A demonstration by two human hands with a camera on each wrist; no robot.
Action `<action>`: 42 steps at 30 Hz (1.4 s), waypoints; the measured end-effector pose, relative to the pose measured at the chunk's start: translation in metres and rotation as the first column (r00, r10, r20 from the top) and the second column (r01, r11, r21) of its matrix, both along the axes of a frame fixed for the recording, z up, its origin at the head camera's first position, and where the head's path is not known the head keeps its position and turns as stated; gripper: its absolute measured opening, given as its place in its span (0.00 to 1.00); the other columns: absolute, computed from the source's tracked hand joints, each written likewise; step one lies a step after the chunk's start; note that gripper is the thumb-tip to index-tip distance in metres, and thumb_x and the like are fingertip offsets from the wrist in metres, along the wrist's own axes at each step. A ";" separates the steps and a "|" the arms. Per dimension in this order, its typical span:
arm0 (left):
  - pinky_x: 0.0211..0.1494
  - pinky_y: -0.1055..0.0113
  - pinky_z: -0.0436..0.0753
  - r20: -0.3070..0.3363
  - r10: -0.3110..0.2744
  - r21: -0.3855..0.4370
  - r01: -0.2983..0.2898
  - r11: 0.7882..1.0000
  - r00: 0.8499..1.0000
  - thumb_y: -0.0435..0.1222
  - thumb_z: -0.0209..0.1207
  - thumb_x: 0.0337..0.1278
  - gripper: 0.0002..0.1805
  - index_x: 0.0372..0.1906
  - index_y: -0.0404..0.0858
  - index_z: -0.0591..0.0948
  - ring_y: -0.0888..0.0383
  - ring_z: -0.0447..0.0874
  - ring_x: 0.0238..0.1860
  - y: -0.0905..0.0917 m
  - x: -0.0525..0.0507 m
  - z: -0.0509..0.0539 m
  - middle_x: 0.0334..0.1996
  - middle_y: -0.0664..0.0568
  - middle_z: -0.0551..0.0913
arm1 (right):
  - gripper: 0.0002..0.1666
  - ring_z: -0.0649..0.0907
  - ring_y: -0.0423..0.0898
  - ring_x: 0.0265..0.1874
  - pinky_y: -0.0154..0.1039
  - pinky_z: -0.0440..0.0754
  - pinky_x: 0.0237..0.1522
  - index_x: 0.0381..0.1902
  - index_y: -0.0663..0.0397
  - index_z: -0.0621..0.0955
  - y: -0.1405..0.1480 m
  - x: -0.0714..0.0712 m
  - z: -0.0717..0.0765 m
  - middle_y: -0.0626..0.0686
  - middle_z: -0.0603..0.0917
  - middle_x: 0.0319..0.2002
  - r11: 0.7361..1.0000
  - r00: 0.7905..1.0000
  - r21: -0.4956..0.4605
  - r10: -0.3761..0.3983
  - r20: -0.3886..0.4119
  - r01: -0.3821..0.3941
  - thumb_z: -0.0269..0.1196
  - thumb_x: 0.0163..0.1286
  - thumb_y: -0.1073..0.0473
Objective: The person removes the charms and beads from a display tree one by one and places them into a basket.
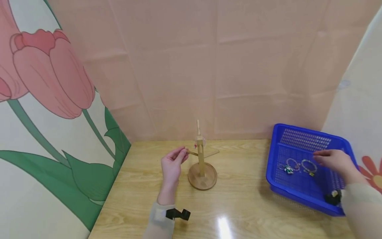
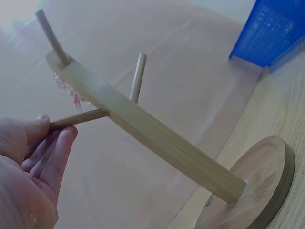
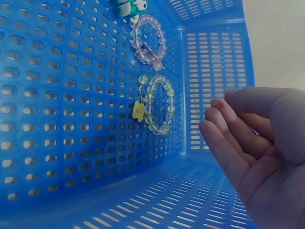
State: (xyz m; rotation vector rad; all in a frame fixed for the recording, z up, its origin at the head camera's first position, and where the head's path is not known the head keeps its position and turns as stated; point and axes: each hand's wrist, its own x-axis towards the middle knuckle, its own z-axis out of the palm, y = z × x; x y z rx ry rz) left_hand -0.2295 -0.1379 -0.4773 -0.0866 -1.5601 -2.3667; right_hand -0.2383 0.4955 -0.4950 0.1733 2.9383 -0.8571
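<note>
A wooden stand (image 1: 201,159) with pegs and a round base rises from the table. My left hand (image 1: 171,164) pinches the tip of one peg (image 2: 78,118) between thumb and fingers. Behind the stand's upper part hangs a beaded bracelet (image 2: 71,93) with a pink charm, partly hidden by the post. Over the blue basket (image 1: 270,166), my right hand (image 1: 335,162) hovers with fingers loosely bent and nothing in them. Nearest to it lies a pale yellow-green beaded bracelet (image 3: 162,105) with a yellow charm. Beside that one is a pinkish-purple bracelet (image 3: 148,40).
A green and white charm (image 1: 288,169) also lies in the basket, at the left of the bracelets. The basket stands on the right part of the wooden table (image 1: 238,199). A pink cloth backdrop (image 1: 179,83) hangs behind, and a tulip-print panel (image 1: 53,76) borders the left.
</note>
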 end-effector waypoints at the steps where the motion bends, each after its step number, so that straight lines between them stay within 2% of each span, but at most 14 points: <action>1: 0.49 0.60 0.94 -0.002 0.002 -0.003 -0.002 1.000 1.000 0.23 0.68 0.67 0.07 0.47 0.24 0.88 0.55 0.94 0.40 0.000 0.000 0.000 0.43 0.34 0.91 | 0.37 0.91 0.62 0.39 0.70 0.87 0.42 0.62 0.80 0.78 0.000 0.000 0.000 0.74 0.88 0.46 1.000 1.000 0.003 0.002 -0.010 -0.002 0.60 0.83 0.45; 10: 0.49 0.61 0.94 -0.005 0.003 -0.012 -0.003 1.000 1.000 0.22 0.67 0.68 0.08 0.48 0.23 0.88 0.55 0.94 0.40 0.001 0.000 -0.001 0.43 0.34 0.91 | 0.33 0.90 0.51 0.35 0.60 0.92 0.38 0.61 0.79 0.79 -0.011 0.005 0.012 0.70 0.89 0.44 1.000 0.996 -0.009 0.005 -0.091 -0.006 0.59 0.84 0.48; 14: 0.49 0.61 0.94 -0.001 0.008 -0.010 -0.008 1.000 1.000 0.22 0.67 0.68 0.08 0.48 0.22 0.88 0.55 0.94 0.40 0.003 0.002 0.000 0.43 0.34 0.91 | 0.33 0.90 0.47 0.35 0.48 0.91 0.34 0.63 0.76 0.80 -0.019 0.008 0.025 0.72 0.89 0.47 1.000 0.993 -0.001 0.031 -0.116 -0.031 0.59 0.85 0.46; 17: 0.49 0.61 0.94 -0.001 0.017 -0.004 -0.017 1.000 1.000 0.21 0.66 0.68 0.08 0.49 0.21 0.87 0.55 0.94 0.39 0.004 0.001 0.000 0.43 0.33 0.91 | 0.35 0.91 0.54 0.40 0.52 0.92 0.38 0.65 0.74 0.79 -0.027 0.010 0.036 0.73 0.88 0.51 0.999 0.992 0.001 0.041 -0.118 -0.041 0.58 0.85 0.43; 21: 0.48 0.62 0.94 -0.008 0.023 0.004 -0.023 1.000 1.000 0.21 0.67 0.68 0.11 0.50 0.17 0.85 0.56 0.94 0.40 0.005 0.000 0.001 0.43 0.32 0.90 | 0.37 0.89 0.66 0.47 0.66 0.90 0.45 0.68 0.73 0.78 -0.041 0.012 0.052 0.75 0.85 0.55 0.998 0.992 -0.003 0.056 -0.116 -0.056 0.57 0.85 0.41; 23: 0.48 0.62 0.94 -0.009 0.024 0.006 -0.024 1.000 1.000 0.21 0.67 0.68 0.11 0.50 0.18 0.85 0.56 0.94 0.40 0.005 0.000 0.001 0.44 0.31 0.90 | 0.37 0.90 0.63 0.46 0.56 0.92 0.42 0.68 0.72 0.78 -0.048 0.012 0.058 0.75 0.85 0.56 0.998 0.990 0.002 0.062 -0.124 -0.062 0.58 0.85 0.41; 26: 0.48 0.62 0.94 0.000 0.027 0.007 -0.027 1.000 1.000 0.21 0.67 0.68 0.09 0.49 0.21 0.87 0.56 0.94 0.40 0.005 0.000 0.000 0.44 0.31 0.90 | 0.35 0.91 0.48 0.41 0.35 0.89 0.35 0.67 0.69 0.80 -0.060 0.012 0.064 0.73 0.85 0.57 0.997 0.986 0.011 0.074 -0.151 -0.074 0.59 0.84 0.41; 28: 0.48 0.62 0.94 0.012 0.030 0.009 -0.030 1.000 0.999 0.21 0.67 0.68 0.08 0.48 0.23 0.88 0.56 0.94 0.39 0.004 0.001 -0.001 0.44 0.32 0.90 | 0.34 0.90 0.44 0.40 0.30 0.84 0.34 0.66 0.67 0.81 -0.068 0.013 0.067 0.72 0.86 0.57 0.996 0.982 0.019 0.087 -0.169 -0.085 0.60 0.83 0.40; 31: 0.48 0.62 0.94 0.026 0.030 0.008 -0.030 1.000 0.999 0.22 0.67 0.68 0.07 0.48 0.25 0.89 0.56 0.94 0.39 0.004 0.001 -0.001 0.43 0.34 0.91 | 0.33 0.89 0.57 0.46 0.47 0.90 0.42 0.66 0.65 0.82 -0.081 0.016 0.070 0.73 0.85 0.59 0.994 0.974 0.029 0.110 -0.199 -0.106 0.61 0.83 0.41; 33: 0.49 0.62 0.94 0.026 0.026 0.007 -0.026 1.000 0.999 0.23 0.67 0.69 0.07 0.48 0.25 0.89 0.56 0.94 0.40 0.005 0.001 0.000 0.43 0.35 0.91 | 0.32 0.86 0.68 0.52 0.63 0.89 0.46 0.66 0.64 0.82 -0.091 0.018 0.073 0.73 0.84 0.60 0.993 0.970 0.035 0.119 -0.214 -0.114 0.61 0.83 0.41; 35: 0.49 0.61 0.94 0.022 0.024 0.003 -0.024 1.000 0.999 0.24 0.67 0.69 0.08 0.48 0.24 0.89 0.55 0.94 0.40 0.005 0.000 0.001 0.43 0.35 0.91 | 0.32 0.83 0.74 0.56 0.72 0.86 0.49 0.67 0.63 0.82 -0.099 0.020 0.076 0.74 0.83 0.61 0.992 0.966 0.029 0.129 -0.223 -0.125 0.61 0.83 0.42; 37: 0.48 0.61 0.94 0.016 0.021 0.007 -0.021 1.000 1.000 0.24 0.67 0.69 0.08 0.48 0.24 0.89 0.55 0.94 0.40 0.005 -0.001 0.001 0.43 0.36 0.92 | 0.31 0.83 0.73 0.57 0.68 0.88 0.49 0.67 0.62 0.83 -0.108 0.020 0.080 0.72 0.84 0.61 0.990 0.963 0.023 0.139 -0.229 -0.137 0.61 0.83 0.42; 39: 0.49 0.61 0.94 0.012 0.019 0.005 -0.019 1.000 1.000 0.24 0.67 0.70 0.07 0.48 0.25 0.89 0.55 0.94 0.40 0.004 -0.002 0.000 0.42 0.36 0.92 | 0.30 0.84 0.69 0.56 0.53 0.91 0.46 0.66 0.59 0.84 -0.116 0.020 0.084 0.70 0.85 0.60 0.989 0.957 0.022 0.150 -0.247 -0.149 0.62 0.83 0.42; 42: 0.49 0.61 0.94 0.006 0.018 0.003 -0.018 1.000 1.000 0.25 0.67 0.70 0.08 0.48 0.25 0.89 0.55 0.94 0.40 0.003 -0.004 -0.001 0.42 0.36 0.92 | 0.27 0.86 0.60 0.54 0.31 0.86 0.41 0.64 0.57 0.86 -0.127 0.021 0.089 0.66 0.87 0.58 0.985 0.947 0.011 0.167 -0.275 -0.171 0.64 0.82 0.43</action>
